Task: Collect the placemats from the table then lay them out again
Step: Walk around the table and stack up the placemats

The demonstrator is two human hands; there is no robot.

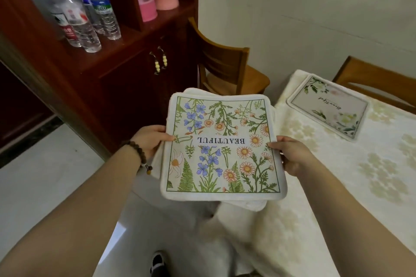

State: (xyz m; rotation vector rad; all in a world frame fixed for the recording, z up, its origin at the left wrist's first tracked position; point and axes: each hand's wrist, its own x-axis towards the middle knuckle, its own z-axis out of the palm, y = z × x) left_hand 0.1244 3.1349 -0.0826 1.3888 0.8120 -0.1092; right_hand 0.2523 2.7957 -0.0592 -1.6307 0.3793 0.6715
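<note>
I hold a stack of placemats [221, 148] in the air, off the table's left corner. The top one shows wildflowers and the word BEAUTIFUL, upside down to me. White edges of other mats stick out beneath it. My left hand [149, 139] grips the stack's left edge, thumb on top. My right hand [292, 155] grips the right edge the same way. One more placemat [328, 105], pale with white flowers and script lettering, lies flat on the table [337, 175] near its far edge.
The table wears a cream cloth with pale flower patches. A wooden chair [227, 67] stands beyond the stack, another chair [378, 83] at the far right. A dark red cabinet [126, 69] with water bottles [85, 18] is on the left.
</note>
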